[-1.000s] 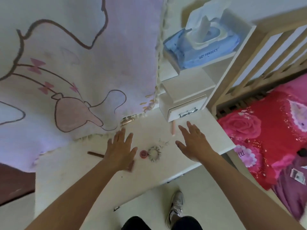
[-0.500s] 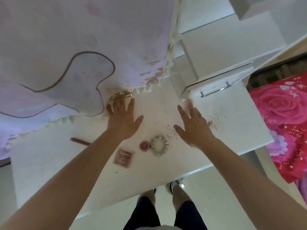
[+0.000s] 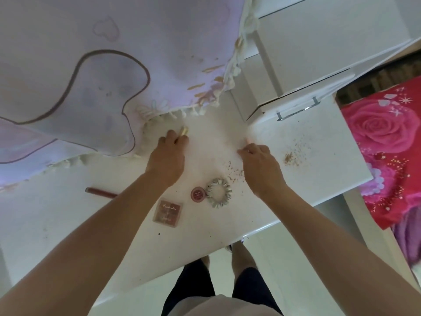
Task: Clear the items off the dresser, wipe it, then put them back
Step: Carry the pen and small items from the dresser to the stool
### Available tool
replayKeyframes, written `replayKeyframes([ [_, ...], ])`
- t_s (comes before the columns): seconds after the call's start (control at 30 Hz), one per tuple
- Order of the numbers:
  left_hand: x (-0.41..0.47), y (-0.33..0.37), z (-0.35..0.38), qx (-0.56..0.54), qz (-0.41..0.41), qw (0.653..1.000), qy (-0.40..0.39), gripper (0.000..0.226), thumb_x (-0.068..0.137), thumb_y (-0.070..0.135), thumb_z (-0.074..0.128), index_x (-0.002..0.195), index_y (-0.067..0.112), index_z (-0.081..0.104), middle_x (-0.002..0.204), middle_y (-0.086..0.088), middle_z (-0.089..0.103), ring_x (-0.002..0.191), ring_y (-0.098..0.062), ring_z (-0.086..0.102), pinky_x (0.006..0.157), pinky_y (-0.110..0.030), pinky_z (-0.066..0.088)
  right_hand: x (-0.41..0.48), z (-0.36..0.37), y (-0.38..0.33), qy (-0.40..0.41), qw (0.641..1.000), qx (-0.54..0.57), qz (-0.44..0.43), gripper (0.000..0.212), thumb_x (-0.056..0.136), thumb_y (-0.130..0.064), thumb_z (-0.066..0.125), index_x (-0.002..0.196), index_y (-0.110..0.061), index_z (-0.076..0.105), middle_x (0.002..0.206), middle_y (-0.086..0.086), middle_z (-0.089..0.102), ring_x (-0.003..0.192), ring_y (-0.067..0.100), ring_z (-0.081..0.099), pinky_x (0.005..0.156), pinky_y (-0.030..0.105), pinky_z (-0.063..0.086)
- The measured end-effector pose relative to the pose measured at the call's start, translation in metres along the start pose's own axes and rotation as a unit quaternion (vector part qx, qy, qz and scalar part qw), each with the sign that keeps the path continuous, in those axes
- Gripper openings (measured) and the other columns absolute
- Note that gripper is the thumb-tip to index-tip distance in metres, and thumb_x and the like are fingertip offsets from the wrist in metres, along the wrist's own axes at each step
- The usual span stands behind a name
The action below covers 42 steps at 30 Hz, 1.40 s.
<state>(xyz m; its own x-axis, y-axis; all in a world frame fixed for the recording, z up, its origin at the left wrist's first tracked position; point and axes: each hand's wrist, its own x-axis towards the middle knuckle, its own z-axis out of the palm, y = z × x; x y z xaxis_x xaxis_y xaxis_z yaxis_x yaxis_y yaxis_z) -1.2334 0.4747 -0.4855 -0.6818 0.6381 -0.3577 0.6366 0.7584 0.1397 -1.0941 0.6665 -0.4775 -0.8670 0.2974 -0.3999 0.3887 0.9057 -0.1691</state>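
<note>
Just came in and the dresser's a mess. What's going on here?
A person is clearing the dresser. The left hand grips a gold tube near the fringed cloth; the right hand seems to pinch a small pink stick. A scrunchie, a round red pot, a square palette and a dark red pencil lie on the top, with crumbs scattered to the right.

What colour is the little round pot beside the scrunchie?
The round pot is pinkish red; the head view shows it.
</note>
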Motion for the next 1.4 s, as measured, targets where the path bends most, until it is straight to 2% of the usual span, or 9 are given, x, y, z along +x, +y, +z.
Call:
replayKeyframes([
  [0.27,-0.044,0.027,-0.019,0.007,0.018,0.998,0.057,0.07,0.091,0.009,0.046,0.152,0.022,0.014,0.119,-0.006,0.045,0.094,-0.02,0.05,0.065,-0.027,0.045,-0.019,-0.035,-0.013,0.027,0.997,0.009,-0.071,0.066,0.086,0.006,0.052,0.143,-0.025,0.04,0.123,0.003,0.046,0.099,0.021,0.053,0.071,0.03,0.053],
  [0.4,-0.075,0.024,-0.065,0.022,-0.034,0.991,0.128,0.062,0.088,0.007,0.049,0.147,0.011,0.031,0.119,-0.008,0.052,0.093,-0.023,0.053,0.067,-0.033,0.048,-0.026,-0.076,-0.031,0.083,0.987,0.072,-0.113,0.075,0.083,0.011,0.052,0.15,-0.018,0.032,0.127,0.009,0.043,0.1,0.025,0.054,0.072,0.029,0.047],
  [0.53,-0.138,0.016,-0.115,0.01,-0.087,0.97,0.229,0.065,0.073,-0.007,0.062,0.134,0.009,0.049,0.103,-0.013,0.059,0.078,-0.03,0.055,0.058,-0.037,0.045,-0.039,-0.121,-0.06,0.131,0.963,0.107,-0.211,0.06,0.081,0.01,0.051,0.137,-0.013,0.05,0.12,0.011,0.05,0.101,0.031,0.055,0.082,0.041,0.05],
  [0.7,-0.255,0.01,-0.13,0.027,-0.187,0.931,0.312,0.074,0.06,-0.014,0.065,0.13,0.011,0.059,0.098,-0.014,0.063,0.071,-0.034,0.057,0.057,-0.037,0.044,-0.066,-0.153,-0.127,0.115,0.932,0.088,-0.332,0.049,0.085,0.0,0.052,0.13,-0.02,0.052,0.113,0.006,0.053,0.102,0.027,0.052,0.081,0.037,0.048],
  [0.87,-0.372,0.001,-0.128,0.037,-0.312,0.887,0.338,0.075,0.062,-0.015,0.061,0.132,0.013,0.058,0.099,-0.011,0.062,0.075,-0.035,0.056,0.062,-0.041,0.046,-0.12,-0.163,-0.219,0.094,0.875,0.1,-0.464,0.041,0.098,-0.013,0.044,0.137,-0.025,0.048,0.121,0.003,0.055,0.108,0.024,0.052,0.086,0.037,0.047],
  [1.0,-0.474,-0.011,-0.123,0.053,-0.421,0.832,0.357,0.076,0.062,-0.013,0.066,0.133,0.013,0.058,0.102,-0.01,0.063,0.085,-0.034,0.059,0.073,-0.045,0.049,-0.186,-0.152,-0.299,0.091,0.816,0.118,-0.559,0.04,0.099,-0.008,0.045,0.135,-0.023,0.051,0.116,0.004,0.056,0.099,0.023,0.057,0.075,0.031,0.044],
  [1.1,-0.564,-0.019,-0.108,0.072,-0.487,0.791,0.363,0.074,0.066,-0.013,0.065,0.134,0.013,0.056,0.106,-0.01,0.062,0.088,-0.034,0.058,0.075,-0.047,0.049,-0.247,-0.131,-0.365,0.077,0.769,0.127,-0.622,0.042,0.098,-0.004,0.046,0.135,-0.022,0.054,0.119,0.003,0.057,0.103,0.019,0.059,0.083,0.026,0.045],
  [1.23,-0.7,-0.024,-0.073,0.105,-0.557,0.734,0.374,0.073,0.065,-0.013,0.068,0.132,0.014,0.056,0.105,-0.011,0.062,0.089,-0.034,0.059,0.076,-0.047,0.049,-0.347,-0.087,-0.466,0.045,0.711,0.125,-0.691,0.043,0.096,-0.004,0.048,0.134,-0.023,0.055,0.121,0.0,0.057,0.108,0.021,0.06,0.087,0.042,0.052],
  [1.4,-0.861,-0.034,-0.029,0.114,-0.644,0.673,0.345,0.086,0.058,-0.008,0.077,0.136,0.017,0.051,0.108,-0.009,0.06,0.091,-0.031,0.057,0.073,-0.044,0.05,-0.48,-0.027,-0.58,0.021,0.629,0.102,-0.77,0.049,0.092,0.003,0.052,0.13,-0.027,0.054,0.119,-0.006,0.054,0.106,0.019,0.058,0.08,0.04,0.05],
])
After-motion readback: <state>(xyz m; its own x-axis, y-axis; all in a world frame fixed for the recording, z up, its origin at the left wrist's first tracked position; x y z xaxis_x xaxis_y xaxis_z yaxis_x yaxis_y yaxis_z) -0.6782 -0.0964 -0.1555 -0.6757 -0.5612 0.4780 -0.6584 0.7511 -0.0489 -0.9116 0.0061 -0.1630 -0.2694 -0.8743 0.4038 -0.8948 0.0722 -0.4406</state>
